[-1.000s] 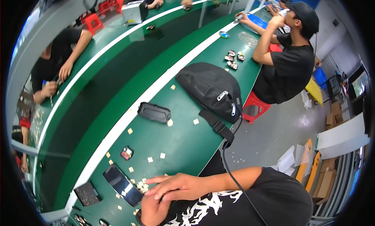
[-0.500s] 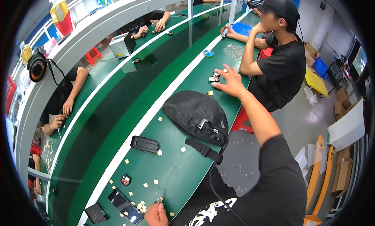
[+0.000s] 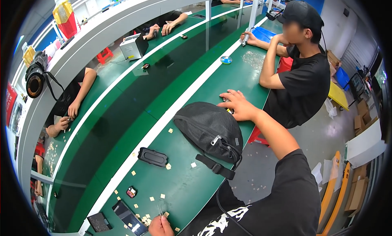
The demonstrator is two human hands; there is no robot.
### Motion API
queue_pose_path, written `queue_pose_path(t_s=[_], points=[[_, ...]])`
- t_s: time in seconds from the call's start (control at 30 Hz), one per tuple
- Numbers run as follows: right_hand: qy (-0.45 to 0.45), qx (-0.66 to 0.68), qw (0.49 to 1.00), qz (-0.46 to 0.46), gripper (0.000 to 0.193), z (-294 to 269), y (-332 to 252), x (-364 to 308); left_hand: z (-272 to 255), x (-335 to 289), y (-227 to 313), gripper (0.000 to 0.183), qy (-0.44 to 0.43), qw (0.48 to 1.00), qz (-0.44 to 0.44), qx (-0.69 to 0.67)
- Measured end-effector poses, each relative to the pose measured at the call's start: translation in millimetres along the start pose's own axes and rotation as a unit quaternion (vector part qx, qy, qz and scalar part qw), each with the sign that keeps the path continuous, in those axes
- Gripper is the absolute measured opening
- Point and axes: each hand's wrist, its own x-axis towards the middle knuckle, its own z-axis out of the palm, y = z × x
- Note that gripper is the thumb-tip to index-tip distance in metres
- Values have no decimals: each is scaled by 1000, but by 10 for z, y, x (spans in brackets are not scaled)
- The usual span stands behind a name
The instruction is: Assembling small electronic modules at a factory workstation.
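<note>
At the lower edge my left hand (image 3: 161,226) is closed on thin metal tweezers (image 3: 160,209), tips pointing away from me. Beside it lie small pale square pads (image 3: 143,219), some on a dark phone (image 3: 130,218). My right arm reaches past a black mesh bag (image 3: 210,130). Beyond the bag, my right hand (image 3: 241,106) curls its fingers down over several small black parts (image 3: 230,111) on the green table, mostly hidden under the palm. A similar small black and red part (image 3: 131,191) sits nearer to my left hand.
A black ridged case (image 3: 152,157) and a dark flat box (image 3: 99,222) lie along the white strip. A co-worker (image 3: 302,68) in a cap sits at the right, holding a cylindrical tool (image 3: 246,39). A blue round tin (image 3: 226,60) stands farther off. Other people work across the belt.
My right hand has come down and nearer to the bag, its spread fingers now curled over the small black parts, which have shifted toward me. The left hand keeps the tweezers. The view has shifted slightly.
</note>
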Motion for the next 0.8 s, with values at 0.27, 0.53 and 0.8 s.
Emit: queue_pose_path(t_s=[0.27, 0.53, 0.8], points=[[151, 29, 988, 6, 19, 42, -339, -133, -4, -68, -42, 26, 13, 998, 32, 47], [194, -45, 978, 63, 24, 152, -328, -39, 67, -132, -177, 11, 35, 999, 38, -3], [235, 220, 913, 250, 30, -58, 325, 13, -35, 26, -190, 12, 33, 994, 53, -89]])
